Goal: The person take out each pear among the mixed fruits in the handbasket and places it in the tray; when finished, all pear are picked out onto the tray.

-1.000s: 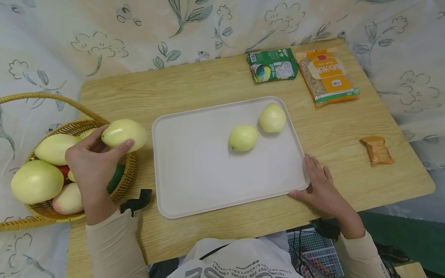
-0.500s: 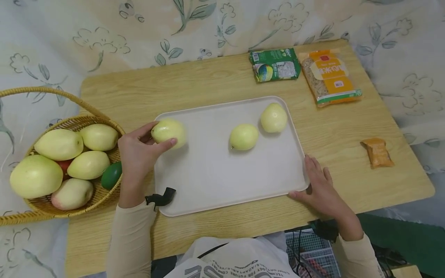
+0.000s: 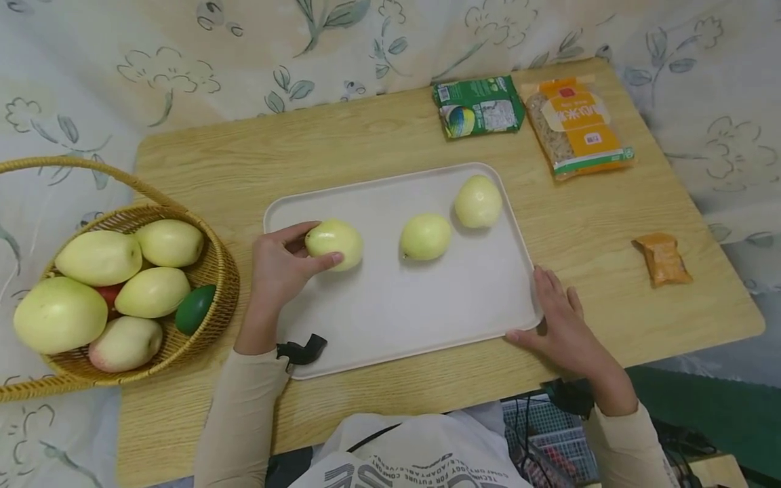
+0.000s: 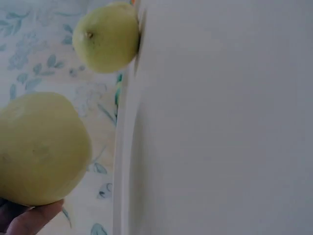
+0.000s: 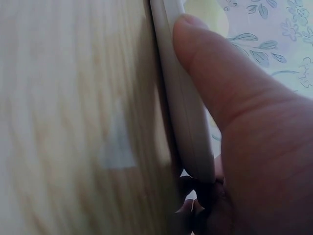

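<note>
Seems like a homey little eating or kitchen-type nook, though I can't tell if it's an actual house or a corner dressed up as one. Wood-grain table [image 3: 366, 146] is tucked against floral fabric [image 3: 244, 74], which hangs beyond its far, left and right edges. Food stuff everywhere: wicker basket [image 3: 228, 291] at the left edge, serving tray [image 3: 390, 318] mid-table, green packet [image 3: 478, 108] and orange bag [image 3: 579, 129] near the far right corner. Under the near edge there's a wire-grid crate [image 3: 552, 423], so kinda makeshift.

Floral cloth [image 3: 244, 74] hangs behind a wood-grain table [image 3: 305, 149], with apparently green flooring [image 3: 714, 407] below.
</note>
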Demonstrator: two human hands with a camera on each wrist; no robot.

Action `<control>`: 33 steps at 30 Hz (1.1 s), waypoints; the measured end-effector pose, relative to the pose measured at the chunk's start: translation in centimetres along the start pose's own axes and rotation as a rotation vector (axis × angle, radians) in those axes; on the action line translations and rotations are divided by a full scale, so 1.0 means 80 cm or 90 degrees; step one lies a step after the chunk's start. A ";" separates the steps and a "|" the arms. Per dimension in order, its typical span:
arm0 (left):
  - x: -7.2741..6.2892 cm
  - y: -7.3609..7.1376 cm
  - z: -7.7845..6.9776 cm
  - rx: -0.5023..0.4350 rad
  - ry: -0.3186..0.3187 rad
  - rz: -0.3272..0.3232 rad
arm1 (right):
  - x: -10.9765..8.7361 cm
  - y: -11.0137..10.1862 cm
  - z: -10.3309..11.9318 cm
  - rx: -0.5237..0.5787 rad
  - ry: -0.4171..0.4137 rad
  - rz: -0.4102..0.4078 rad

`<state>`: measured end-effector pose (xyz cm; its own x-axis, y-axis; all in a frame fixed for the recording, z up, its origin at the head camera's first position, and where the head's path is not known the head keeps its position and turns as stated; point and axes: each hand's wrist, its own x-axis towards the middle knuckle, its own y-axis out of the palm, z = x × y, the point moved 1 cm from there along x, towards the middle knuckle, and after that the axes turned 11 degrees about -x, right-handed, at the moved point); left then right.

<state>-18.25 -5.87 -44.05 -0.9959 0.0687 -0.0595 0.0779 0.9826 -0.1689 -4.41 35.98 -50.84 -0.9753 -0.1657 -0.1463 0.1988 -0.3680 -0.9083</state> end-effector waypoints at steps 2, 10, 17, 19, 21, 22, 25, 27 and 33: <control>0.002 0.004 0.003 -0.010 -0.015 0.014 | 0.002 -0.001 0.001 -0.001 -0.001 0.001; 0.008 0.013 0.015 -0.036 -0.062 0.048 | 0.006 -0.003 0.004 -0.006 -0.009 0.000; 0.011 0.018 0.018 -0.034 -0.082 0.057 | 0.005 -0.004 0.000 -0.009 -0.006 -0.001; 0.013 0.020 0.018 -0.032 -0.088 0.060 | 0.004 -0.005 -0.001 -0.007 -0.005 -0.002; 0.014 0.022 0.018 -0.026 -0.091 0.062 | 0.003 -0.005 -0.002 -0.005 -0.004 -0.001; 0.014 0.022 0.018 -0.023 -0.092 0.061 | 0.003 -0.005 -0.002 -0.003 -0.005 -0.001; 0.015 0.021 0.018 -0.013 -0.096 0.064 | 0.003 -0.003 -0.001 0.000 -0.004 0.001; 0.015 0.021 0.018 -0.004 -0.100 0.068 | 0.003 -0.002 -0.001 0.001 -0.003 0.002; 0.015 0.020 0.018 0.015 -0.107 0.077 | 0.001 -0.001 0.000 0.000 -0.004 -0.004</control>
<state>-19.21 -4.45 -45.84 -0.9573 0.1546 -0.2445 0.2001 0.9643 -0.1737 -4.52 36.02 -50.77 -0.9759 -0.1691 -0.1380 0.1926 -0.3694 -0.9091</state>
